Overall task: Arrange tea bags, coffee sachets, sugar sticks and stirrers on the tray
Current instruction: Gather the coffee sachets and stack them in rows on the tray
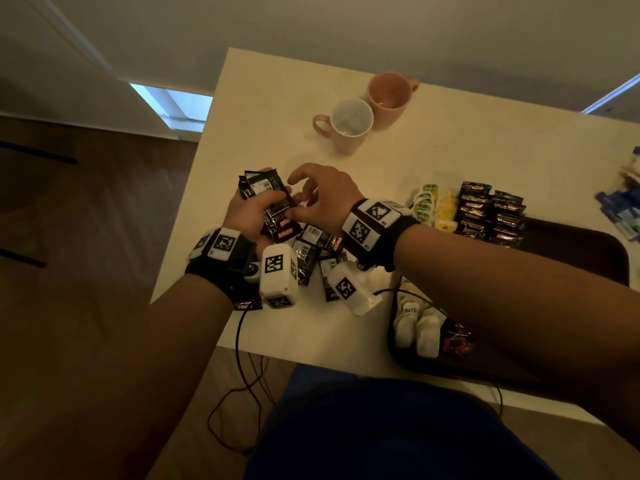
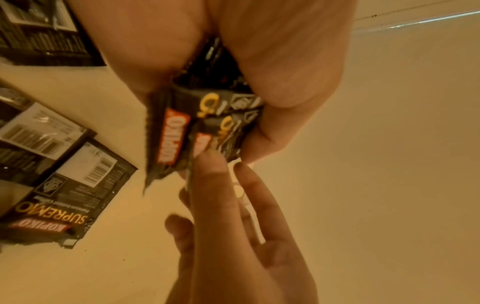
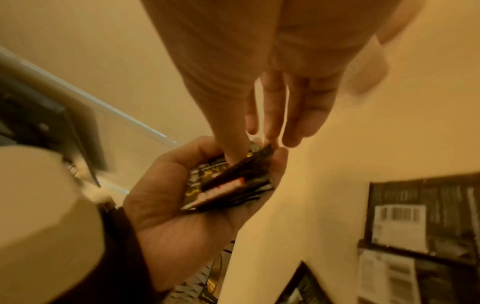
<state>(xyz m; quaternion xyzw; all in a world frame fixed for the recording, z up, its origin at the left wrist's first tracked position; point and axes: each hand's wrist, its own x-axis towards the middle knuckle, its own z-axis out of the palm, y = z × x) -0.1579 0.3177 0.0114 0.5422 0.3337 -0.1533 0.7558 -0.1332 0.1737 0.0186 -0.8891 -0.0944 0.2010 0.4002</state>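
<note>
Your left hand (image 1: 247,211) is gripping a stack of coffee sachets (image 1: 268,199), gathering them for the tray (image 1: 568,237). Your right hand (image 1: 320,197), fingers loosely spread, is touching the stack at frame centre, squaring it.

The words "KOPIKO" and "SUPREMO" are printed on a loose coffee sachet (image 2: 62,207) lying on the table in the left wrist view; both are seen upside down. "KOPIKO" stands in white letters on a red band, and "SUPREMO" in gold letters on the black wrapper. A barcode on a white panel is carried by the same sachet; its digits cannot be read. The red band with part of the same brand name is shown on the bundle of sachets (image 2: 182,142) held in the left hand (image 2: 272,67). The label "YATE" is printed on a white tea bag tag (image 1: 410,310) on the tray (image 1: 571,237).
</note>
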